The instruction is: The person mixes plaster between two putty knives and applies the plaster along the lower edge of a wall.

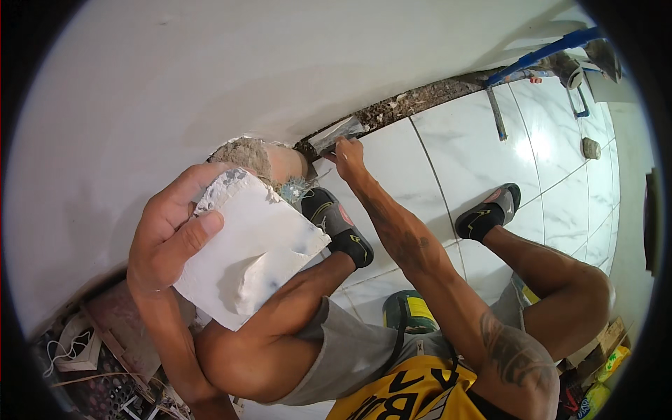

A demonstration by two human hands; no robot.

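My left hand (168, 234) grips the edge of a flat white board (234, 227), thumb on top. A lump of white putty (262, 280) sits on the board's lower part, and its far corner is rough and crusted. Farther off, my right hand (348, 159) is closed around a putty knife, mostly hidden by the fingers. Its flat metal blade (341, 133) lies at the foot of the wall, over the dark gap along the floor. Just left of the blade, rough grey mortar (241, 155) and a reddish-brown surface (285, 161) show at the broken wall base.
White marbled tiles (378, 171) run beside the wall, with debris in the open strip (420, 101). A blue metal frame (542, 54) leans at the far right, near a stone-like lump (591, 148). Beneath me is a green bucket (402, 311); clutter and a white box (78, 343) lie lower left.
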